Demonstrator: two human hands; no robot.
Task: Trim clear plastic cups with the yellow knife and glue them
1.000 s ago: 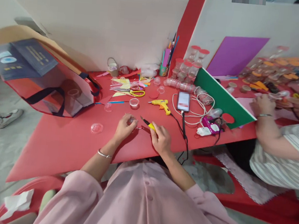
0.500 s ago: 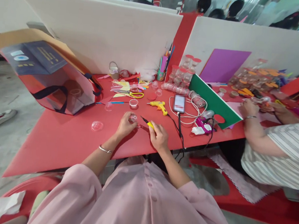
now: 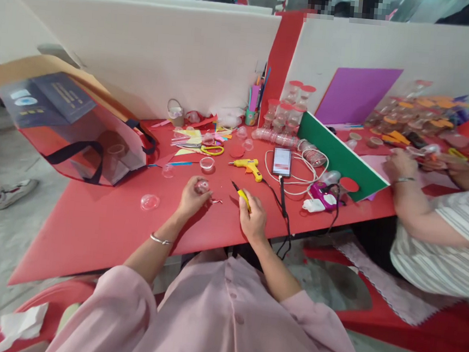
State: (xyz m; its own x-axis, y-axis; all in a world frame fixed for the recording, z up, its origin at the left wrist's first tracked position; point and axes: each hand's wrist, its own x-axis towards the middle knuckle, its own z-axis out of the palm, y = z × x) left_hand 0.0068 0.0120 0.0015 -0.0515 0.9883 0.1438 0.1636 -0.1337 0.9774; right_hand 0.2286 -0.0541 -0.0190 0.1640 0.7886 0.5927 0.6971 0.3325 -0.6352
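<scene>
A small clear plastic dome lid (image 3: 202, 186) is gripped in the curled fingers of my left hand (image 3: 190, 200), low over the red table. My right hand (image 3: 254, 221) is closed around the yellow handle of a craft knife (image 3: 242, 196). The knife's dark blade points up and left, apart from the lid. Between the hands, a thin curled scrap (image 3: 216, 200) lies on the table. Another clear lid (image 3: 150, 202) rests to the left, and a small clear cup (image 3: 207, 165) stands just beyond my left hand. Farther back is a yellow glue gun (image 3: 249, 168).
Yellow-handled scissors (image 3: 212, 150) lie among paper scraps. A phone (image 3: 282, 161) with cables sits right of the glue gun, before a green board (image 3: 338, 155). A large bag (image 3: 78, 124) stands at left. At right, a co-worker's hands (image 3: 401, 167) handle small pieces.
Both hands have drawn apart slightly, the knife now farther from the lid in my left hand. More of the lid's round face shows. The view has shifted a little.
</scene>
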